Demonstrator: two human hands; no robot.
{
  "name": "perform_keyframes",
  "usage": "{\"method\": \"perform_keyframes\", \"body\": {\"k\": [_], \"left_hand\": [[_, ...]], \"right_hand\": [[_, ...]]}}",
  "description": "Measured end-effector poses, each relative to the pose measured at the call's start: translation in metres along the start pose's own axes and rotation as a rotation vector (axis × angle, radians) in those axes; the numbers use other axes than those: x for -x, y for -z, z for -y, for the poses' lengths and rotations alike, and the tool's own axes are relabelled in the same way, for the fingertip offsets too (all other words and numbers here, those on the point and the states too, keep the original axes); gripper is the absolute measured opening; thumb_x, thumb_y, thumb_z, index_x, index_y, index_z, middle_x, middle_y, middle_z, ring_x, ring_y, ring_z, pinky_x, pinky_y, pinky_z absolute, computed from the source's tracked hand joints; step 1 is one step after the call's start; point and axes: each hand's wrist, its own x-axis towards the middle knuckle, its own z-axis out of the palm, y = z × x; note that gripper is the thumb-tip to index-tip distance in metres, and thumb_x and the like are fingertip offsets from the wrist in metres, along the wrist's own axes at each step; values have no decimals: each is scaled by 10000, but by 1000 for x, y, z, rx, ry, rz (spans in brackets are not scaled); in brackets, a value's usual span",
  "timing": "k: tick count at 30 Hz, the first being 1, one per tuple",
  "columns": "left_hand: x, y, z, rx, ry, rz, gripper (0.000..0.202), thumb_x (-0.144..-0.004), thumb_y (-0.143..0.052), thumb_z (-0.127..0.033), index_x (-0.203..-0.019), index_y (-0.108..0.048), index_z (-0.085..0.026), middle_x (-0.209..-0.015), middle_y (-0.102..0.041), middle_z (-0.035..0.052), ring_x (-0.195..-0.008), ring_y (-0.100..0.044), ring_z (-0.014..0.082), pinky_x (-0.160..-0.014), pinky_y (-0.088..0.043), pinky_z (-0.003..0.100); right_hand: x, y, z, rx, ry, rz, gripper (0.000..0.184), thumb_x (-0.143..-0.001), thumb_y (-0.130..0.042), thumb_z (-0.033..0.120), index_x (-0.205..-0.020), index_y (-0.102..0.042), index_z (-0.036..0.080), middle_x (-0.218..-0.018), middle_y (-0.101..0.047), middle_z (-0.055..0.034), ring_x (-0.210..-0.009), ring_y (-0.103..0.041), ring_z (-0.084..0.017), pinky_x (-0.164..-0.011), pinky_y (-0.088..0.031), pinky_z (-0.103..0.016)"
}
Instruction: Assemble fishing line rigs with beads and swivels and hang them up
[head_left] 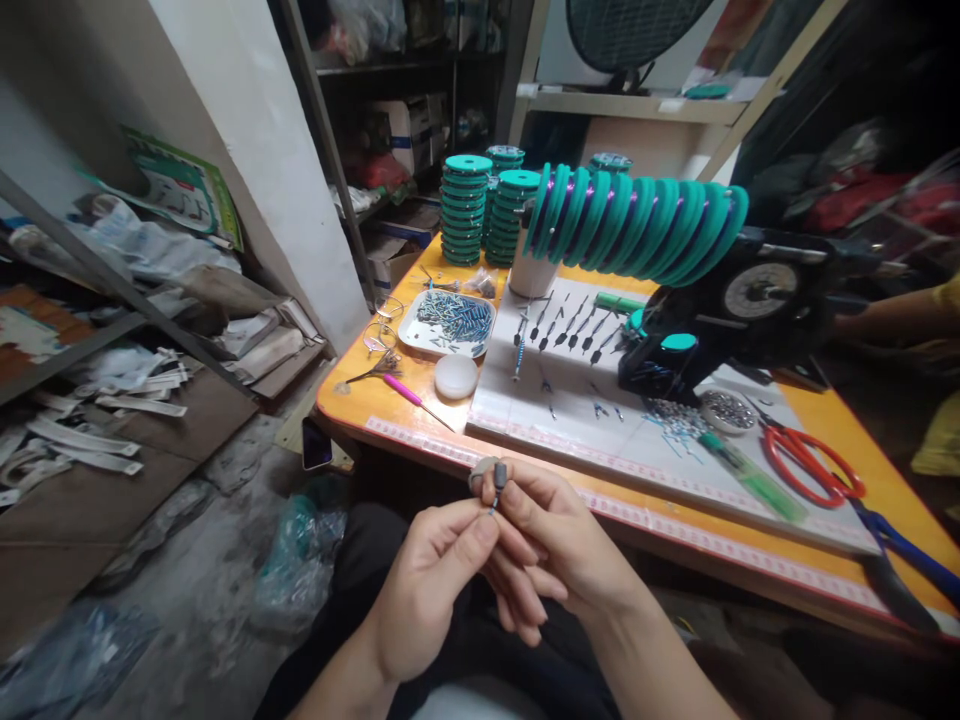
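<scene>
In front of the table edge, my two hands meet with their fingertips close together. Between the thumb and fingers of my right hand (555,530) is a small dark grey cylindrical piece (500,476). My left hand (446,560) pinches the thin bluish lower end of that piece just below it, thumb on top. A grey band or tab shows beside the right fingertips; its nature is unclear. On the white board (555,410) beyond lie several small dark-tipped rigs in a row. A white tray (405,335) holds many small blue-grey pieces.
Green spools (637,225) hang on a black machine (705,300); more spool stacks (463,210) stand behind. A pink-handled tool (403,390), a round white dish (455,377), red-handled scissors (814,460) and blue-handled pliers (911,560) lie on the table. A person's arm (892,305) shows at right.
</scene>
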Motion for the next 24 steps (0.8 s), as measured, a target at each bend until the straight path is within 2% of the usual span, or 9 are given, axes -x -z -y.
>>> {"method": "perform_keyframes", "body": {"k": [12,15,16,18,19,20,21,22,24], "left_hand": [[-1,5,5,-54,32,-18,444,-962,-551,-510,-851,-689,-103,-678,-740,117,-525,-683,167,-519,-503,229],[-3,11,-6,-329,35,-26,441,-994,-497,-483,-854,-695,-115,-674,-717,91,-569,-667,160,-566,-511,243],[-5,12,-12,-479,5,-61,411,-1000,-502,-451,-851,-697,-121,-678,-702,76,-601,-659,150,-601,-511,239],[-16,14,-26,-709,-136,-218,258,-974,-581,-373,-920,-691,-146,-729,-682,39,-681,-643,133,-676,-504,220],[-25,13,-32,-713,-222,-303,205,-961,-606,-352,-974,-675,-159,-792,-687,34,-732,-650,134,-713,-511,216],[-36,11,-38,-647,-269,-334,205,-967,-595,-337,-1062,-654,-166,-874,-693,43,-807,-665,150,-761,-529,232],[-48,9,-42,-534,-271,-311,258,-982,-564,-311,-1197,-609,-175,-982,-700,60,-887,-679,168,-799,-543,254],[-60,6,-46,-390,-259,-245,289,-1001,-514,-289,-1260,-566,-172,-1005,-703,69,-875,-690,171,-795,-560,275],[-85,0,-52,-125,-164,-119,281,-1021,-430,-232,-1271,-529,-151,-950,-711,75,-785,-705,164,-722,-575,277]], "right_hand": [[1,7,2,133,13,-60,277,-905,-690,429,-976,-624,169,-464,-426,106,-302,-317,-22,-300,-213,-118],[1,7,7,210,55,-94,304,-886,-699,469,-952,-617,185,-485,-421,100,-335,-331,-32,-328,-195,-134],[2,7,9,270,77,-127,303,-877,-707,473,-928,-614,188,-518,-450,86,-359,-352,-35,-342,-201,-142],[4,7,14,458,135,-223,291,-872,-713,465,-899,-619,192,-638,-539,41,-436,-424,-49,-385,-260,-166],[6,7,16,586,171,-273,275,-878,-708,456,-891,-628,193,-715,-578,15,-499,-476,-65,-428,-316,-183],[8,7,20,732,205,-314,257,-892,-693,445,-882,-639,194,-782,-603,-6,-577,-525,-88,-490,-372,-206],[11,7,23,887,235,-339,246,-911,-669,439,-872,-651,196,-823,-617,-21,-649,-555,-112,-555,-410,-230],[14,6,28,1037,246,-341,235,-933,-640,426,-872,-665,200,-853,-632,-32,-707,-571,-131,-613,-430,-252],[19,6,42,1273,232,-304,211,-967,-592,380,-895,-692,210,-881,-666,-41,-765,-588,-152,-676,-437,-277]]}}
